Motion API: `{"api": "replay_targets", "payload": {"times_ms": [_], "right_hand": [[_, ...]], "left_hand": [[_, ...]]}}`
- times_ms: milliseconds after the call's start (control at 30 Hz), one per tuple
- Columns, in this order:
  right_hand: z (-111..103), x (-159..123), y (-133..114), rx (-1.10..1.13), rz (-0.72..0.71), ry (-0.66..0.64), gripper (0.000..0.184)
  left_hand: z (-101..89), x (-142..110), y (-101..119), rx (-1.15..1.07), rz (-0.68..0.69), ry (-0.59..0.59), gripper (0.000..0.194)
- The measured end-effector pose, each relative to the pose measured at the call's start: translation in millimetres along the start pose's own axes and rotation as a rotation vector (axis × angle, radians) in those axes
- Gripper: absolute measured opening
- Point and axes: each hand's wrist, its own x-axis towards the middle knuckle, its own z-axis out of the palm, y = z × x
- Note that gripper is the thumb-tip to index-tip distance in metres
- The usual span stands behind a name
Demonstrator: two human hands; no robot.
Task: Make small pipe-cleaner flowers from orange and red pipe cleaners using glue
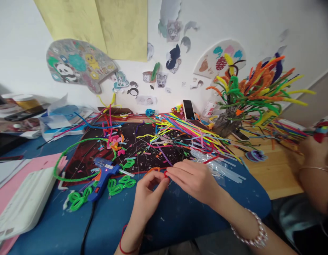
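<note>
My left hand (150,193) and my right hand (193,180) meet over the front of the blue table cover. Between their fingertips is a small red loop of pipe cleaner (166,174), pinched from both sides and mostly covered by the fingers. An orange pipe cleaner piece (153,169) lies just behind my left hand. To the left rests a blue hot glue gun (105,180) with a small red light lit. Around it lie green pipe cleaner loops (116,186), shaped like leaves, and a large green ring (63,156).
A dark cutting mat (81,161) is strewn with scraps. Many coloured pipe cleaners (180,124) and clear glue sticks (230,173) lie behind my hands. A vase of pipe cleaner stems (225,122) and a phone (188,109) stand near the wall. Another person's hand (314,152) is at right.
</note>
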Motion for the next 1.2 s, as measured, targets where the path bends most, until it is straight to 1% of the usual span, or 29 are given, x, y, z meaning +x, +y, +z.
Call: {"api": "replay_targets", "payload": {"times_ms": [100, 167, 267, 367, 567, 733, 833, 933, 1000, 1067, 1133, 1200], "right_hand": [[4.8, -2.9, -14.7, 0.143, 0.201, 0.017, 0.022], [4.7, -3.3, -22.0, 0.248, 0.311, 0.003, 0.02], [3.5, -3.2, -27.5, 0.349, 0.411, -0.054, 0.023], [5.3, -3.4, -27.8, 0.385, 0.46, -0.078, 0.023], [13.4, -4.8, -26.4, 0.407, 0.499, -0.038, 0.022], [13.1, -8.6, -27.3, 0.406, 0.451, -0.017, 0.024], [11.6, -11.1, -27.7, 0.344, 0.428, 0.008, 0.022], [12.3, -13.3, -28.7, 0.276, 0.402, 0.061, 0.02], [14.0, -14.9, -28.8, 0.247, 0.397, 0.112, 0.017], [14.6, -16.1, -26.6, 0.238, 0.396, 0.141, 0.014], [12.1, -16.0, -21.0, 0.273, 0.382, 0.12, 0.014], [5.3, -14.1, -12.6, 0.345, 0.336, 0.059, 0.013]], "left_hand": [[2.5, -0.9, -3.9, -0.028, 0.0, 0.078, 0.012], [4.3, -1.5, -4.4, -0.068, -0.011, 0.125, 0.01], [6.5, -1.4, -2.4, -0.131, -0.02, 0.176, 0.012], [7.4, -0.4, -0.8, -0.174, -0.032, 0.2, 0.016], [6.6, -2.6, -3.2, -0.17, -0.043, 0.189, 0.016], [8.2, -7.2, -2.6, -0.134, -0.015, 0.208, 0.022], [8.9, -9.1, -2.5, -0.099, 0.019, 0.205, 0.016], [8.1, -8.7, -4.8, -0.082, 0.015, 0.21, 0.014], [6.3, -6.9, -6.7, -0.11, -0.018, 0.205, 0.015], [3.4, -4.5, -7.4, -0.164, -0.08, 0.183, 0.016], [0.1, -3.0, -5.7, -0.211, -0.157, 0.133, 0.016], [-2.6, -2.9, -1.7, -0.241, -0.236, 0.049, 0.015]]}}
